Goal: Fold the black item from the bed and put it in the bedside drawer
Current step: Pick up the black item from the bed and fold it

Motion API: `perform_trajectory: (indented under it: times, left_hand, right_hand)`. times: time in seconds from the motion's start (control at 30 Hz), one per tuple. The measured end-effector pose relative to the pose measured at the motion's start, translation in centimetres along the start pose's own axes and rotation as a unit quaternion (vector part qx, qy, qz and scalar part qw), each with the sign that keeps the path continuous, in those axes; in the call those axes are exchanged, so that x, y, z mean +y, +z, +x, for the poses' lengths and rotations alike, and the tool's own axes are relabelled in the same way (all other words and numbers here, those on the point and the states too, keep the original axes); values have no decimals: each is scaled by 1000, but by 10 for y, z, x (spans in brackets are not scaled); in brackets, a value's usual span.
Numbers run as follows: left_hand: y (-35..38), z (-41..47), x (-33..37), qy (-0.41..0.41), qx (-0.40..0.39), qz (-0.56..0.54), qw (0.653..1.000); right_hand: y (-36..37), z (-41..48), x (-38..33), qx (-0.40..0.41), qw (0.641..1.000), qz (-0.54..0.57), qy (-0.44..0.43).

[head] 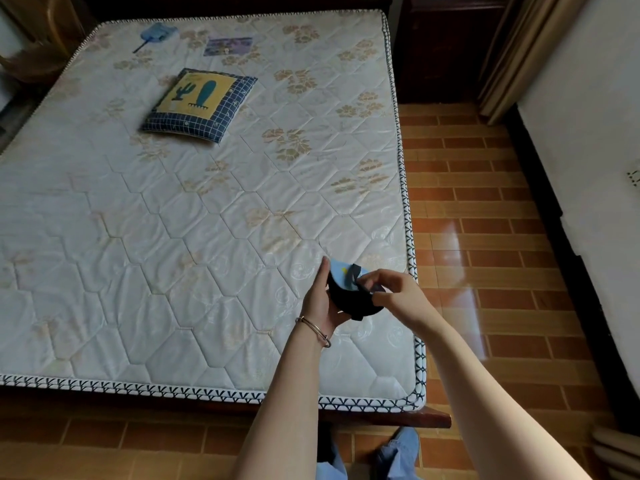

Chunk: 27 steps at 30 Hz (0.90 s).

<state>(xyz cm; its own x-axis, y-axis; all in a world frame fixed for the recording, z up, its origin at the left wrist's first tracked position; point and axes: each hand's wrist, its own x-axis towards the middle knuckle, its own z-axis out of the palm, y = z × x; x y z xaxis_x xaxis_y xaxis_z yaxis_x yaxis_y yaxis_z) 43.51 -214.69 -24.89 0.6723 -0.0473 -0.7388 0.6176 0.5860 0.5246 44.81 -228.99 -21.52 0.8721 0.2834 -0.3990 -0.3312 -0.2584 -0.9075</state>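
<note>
The black item [349, 301] is small and soft, with a light blue inner side and a dark strap, like an eye mask. It is held above the near right corner of the mattress [194, 237]. My left hand [320, 303] cups it from below and from the left. My right hand [398, 292] pinches its strap and right edge from above. The dark wooden bedside cabinet [440, 46] stands at the far right corner of the bed; I see no open drawer on it.
A blue and yellow cactus cushion [199, 105] lies on the mattress further back. A blue fly swatter [156, 34] and a small card [227, 46] lie near the head. Brick-pattern tiled floor [485, 237] runs along the right of the bed, with a curtain [519, 57] behind.
</note>
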Motion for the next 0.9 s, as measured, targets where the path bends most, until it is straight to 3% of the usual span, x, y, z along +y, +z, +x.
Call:
perform_trajectory:
  times: [0.17,0.33,0.43,0.5,0.67,0.77,0.83,0.9]
  left_hand:
    - [0,-6,-2,72,34,100,992]
    - [-1,-9,2,148,53,206,966]
    - [2,-12,6,149,40,241,958]
    - [5,-16,10,153,36,239,958]
    - [0,-17,14,141,90,153,974]
    - [-2,-18,17,150,102,25,983]
    - [-2,-18,20,173,97,-48,979]
    - [0,-19,21,191,87,-49,977]
  right_hand:
    - [2,-3,-6,-12,1000,8,8]
    - [4,0,-9,123,984,-107,-73]
    - [7,6,-10,80,960,-239,-121]
    - [10,6,-13,59,961,-256,-86]
    - [9,4,-11,113,972,-200,-46]
    - [5,1,-8,168,966,-194,-17]
    - [3,-4,-7,138,972,-189,-11]
    - [1,-9,-9,77,978,-194,9]
